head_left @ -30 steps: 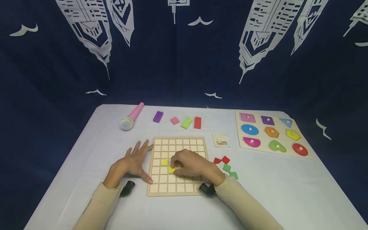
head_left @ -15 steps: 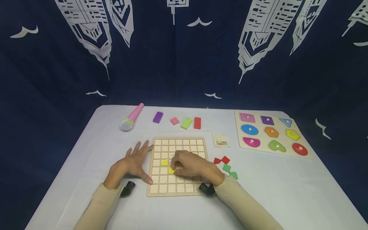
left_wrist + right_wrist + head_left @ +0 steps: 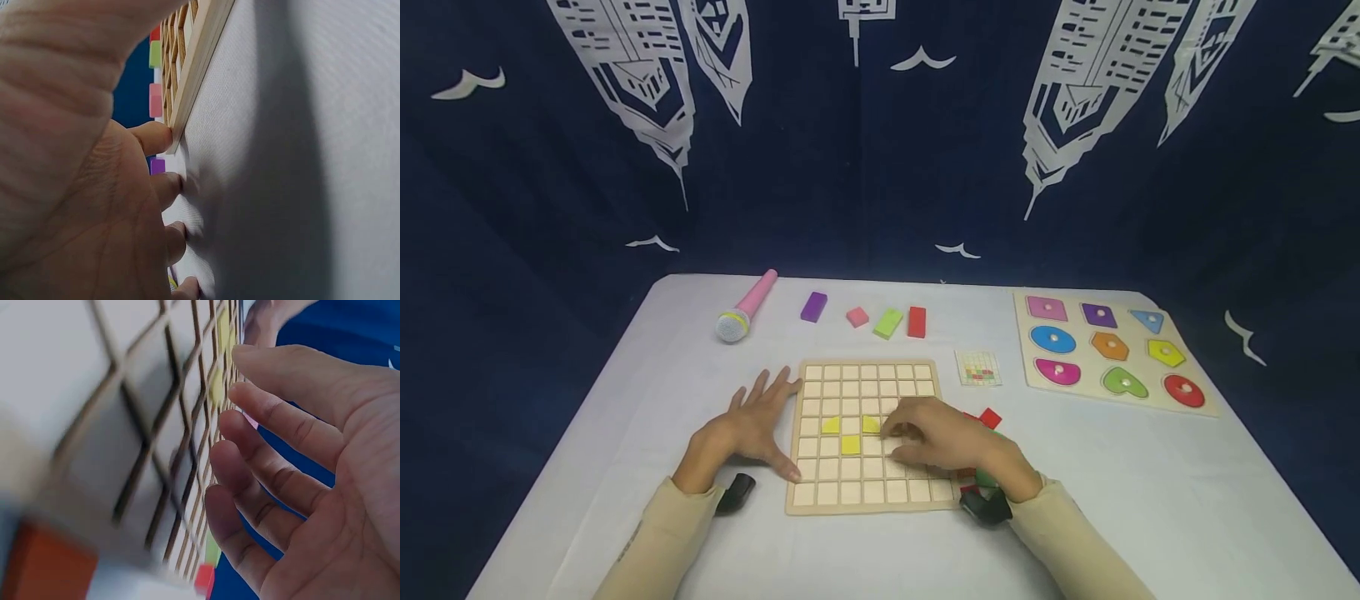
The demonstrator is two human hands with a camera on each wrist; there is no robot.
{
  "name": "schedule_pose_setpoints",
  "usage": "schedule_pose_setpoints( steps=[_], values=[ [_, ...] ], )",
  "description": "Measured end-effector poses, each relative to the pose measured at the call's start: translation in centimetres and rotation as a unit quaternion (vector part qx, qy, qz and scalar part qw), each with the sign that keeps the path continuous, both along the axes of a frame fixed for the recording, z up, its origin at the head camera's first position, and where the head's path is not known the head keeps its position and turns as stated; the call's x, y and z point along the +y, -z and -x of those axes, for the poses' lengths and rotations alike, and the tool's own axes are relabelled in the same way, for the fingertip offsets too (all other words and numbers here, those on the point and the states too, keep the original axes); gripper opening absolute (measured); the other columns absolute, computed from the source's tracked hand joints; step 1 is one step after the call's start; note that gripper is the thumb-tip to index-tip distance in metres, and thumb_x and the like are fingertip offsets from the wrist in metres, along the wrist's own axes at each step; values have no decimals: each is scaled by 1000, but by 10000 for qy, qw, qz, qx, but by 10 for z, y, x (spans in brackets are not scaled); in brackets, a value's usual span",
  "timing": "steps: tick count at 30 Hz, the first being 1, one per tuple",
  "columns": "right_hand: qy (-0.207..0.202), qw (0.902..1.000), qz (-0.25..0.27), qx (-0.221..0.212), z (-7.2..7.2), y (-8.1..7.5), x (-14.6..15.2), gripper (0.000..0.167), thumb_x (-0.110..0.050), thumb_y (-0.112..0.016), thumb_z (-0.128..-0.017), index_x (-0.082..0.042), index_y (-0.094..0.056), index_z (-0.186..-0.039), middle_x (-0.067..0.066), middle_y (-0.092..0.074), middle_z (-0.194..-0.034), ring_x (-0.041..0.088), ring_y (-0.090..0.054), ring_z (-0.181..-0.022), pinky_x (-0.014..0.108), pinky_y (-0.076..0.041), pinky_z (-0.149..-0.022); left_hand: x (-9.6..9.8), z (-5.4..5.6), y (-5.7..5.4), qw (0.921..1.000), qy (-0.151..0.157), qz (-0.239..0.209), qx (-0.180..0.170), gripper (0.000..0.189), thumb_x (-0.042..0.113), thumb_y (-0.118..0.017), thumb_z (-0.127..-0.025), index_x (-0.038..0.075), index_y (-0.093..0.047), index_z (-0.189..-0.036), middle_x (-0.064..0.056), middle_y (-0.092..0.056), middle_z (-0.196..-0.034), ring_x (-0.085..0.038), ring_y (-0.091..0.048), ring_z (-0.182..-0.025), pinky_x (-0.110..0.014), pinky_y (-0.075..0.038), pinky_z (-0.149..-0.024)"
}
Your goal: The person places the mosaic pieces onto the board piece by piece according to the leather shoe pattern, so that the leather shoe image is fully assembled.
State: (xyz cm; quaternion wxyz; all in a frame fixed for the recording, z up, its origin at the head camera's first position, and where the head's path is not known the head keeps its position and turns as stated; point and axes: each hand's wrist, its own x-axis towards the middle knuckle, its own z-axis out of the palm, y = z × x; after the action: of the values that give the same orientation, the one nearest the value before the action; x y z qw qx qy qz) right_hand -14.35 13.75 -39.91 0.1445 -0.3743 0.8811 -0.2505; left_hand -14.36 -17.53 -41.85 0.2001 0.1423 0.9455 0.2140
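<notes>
On the white worktop (image 3: 880, 558), a wooden grid board (image 3: 850, 469) is flanked by the two hands. Its left edge is touched by the left hand (image 3: 754, 425), whose fingers are spread and by which nothing is gripped. Its right side is partly covered by the right hand (image 3: 942, 433), held with loosely bent fingers apart from the thumb and nothing seen between them.

Just to the left of the right hand's fingertips, and nearer to it than to the left hand, the right yellow tile (image 3: 870, 424) is set in a cell; whether it is touched cannot be told. No clear long axis is shown: it is flat and bright yellow, with an upper corner apparently cut away (too small to be sure). Towards the left hand, the square yellow tile (image 3: 850, 445) and, slightly farther, the left yellow tile (image 3: 831, 425) are seated in cells of their own.

By the right wrist, a red tile (image 3: 991, 417) is seen, and a green tile (image 3: 987, 478) is partly hidden. Beyond the right hand, a printed card (image 3: 978, 368) is laid, with a shape puzzle (image 3: 1090, 379) farther right. Beyond the left hand, a pink microphone (image 3: 747, 308) is placed. Farthest, a dark blue curtain (image 3: 850, 167) is hung.
</notes>
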Motion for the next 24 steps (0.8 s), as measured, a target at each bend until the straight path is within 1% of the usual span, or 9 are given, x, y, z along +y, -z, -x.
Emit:
schedule_pose_setpoints(
  steps=[5, 8, 10, 16, 21, 24],
  values=[
    [433, 9989, 32, -152, 5, -2, 28, 28, -19, -78, -87, -11, -72, -113, -2, -69, -106, 16, -61, -92, 31, -55, -84, 0, 1, 0, 10000, -2, -1, -20, 143, 51, -98, -47, 8, -20, -159, -20, -1, -168, -46, 5, -153, -70, -1, -119],
    [685, 9973, -7, -257, 4, -1, 44, 28, -19, -80, -85, -11, -72, -110, -3, -68, -100, 16, -59, -88, 29, -55, -79, -1, 2, 0, 10000, -34, 4, -41, 144, 50, -98, -47, 8, -19, -159, -20, -1, -168, -45, 6, -154, -69, 0, -119],
    [760, 9966, -20, -318, 1, 0, 55, 27, -18, -81, -84, -12, -72, -108, -3, -68, -98, 16, -58, -87, 28, -55, -79, -1, 2, 0, 10000, -46, 22, -46, 144, 50, -99, -46, 8, -19, -159, -20, -1, -168, -45, 6, -154, -69, 0, -119],
    [750, 9958, -127, -514, -10, 2, 78, 24, -20, -83, -82, -16, -71, -103, -7, -67, -98, 15, -58, -90, 28, -54, -82, -1, 2, -2, 10000, -40, 44, -8, 144, 51, -98, -46, 8, -19, -159, -20, -1, -168, -46, 6, -153, -70, 0, -119],
    [772, 9957, -158, -496, -17, 8, 87, 25, -22, -84, -80, -20, -70, -101, -11, -65, -98, 14, -56, -92, 29, -53, -82, -1, 2, -2, 10000, -68, 2, 10, 144, 50, -99, -46, 8, -20, -159, -20, -1, -168, -46, 6, -153, -70, 0, -119],
    [790, 9957, -103, -472, -20, 10, 89, 25, -19, -85, -80, -21, -69, -100, -12, -64, -97, 13, -57, -92, 29, -54, -84, 0, 0, -1, 10000, -68, 1, 7, 144, 50, -99, -46, 8, -20, -159, -20, -1, -168, -46, 6, -154, -70, -1, -119]
  ],
)
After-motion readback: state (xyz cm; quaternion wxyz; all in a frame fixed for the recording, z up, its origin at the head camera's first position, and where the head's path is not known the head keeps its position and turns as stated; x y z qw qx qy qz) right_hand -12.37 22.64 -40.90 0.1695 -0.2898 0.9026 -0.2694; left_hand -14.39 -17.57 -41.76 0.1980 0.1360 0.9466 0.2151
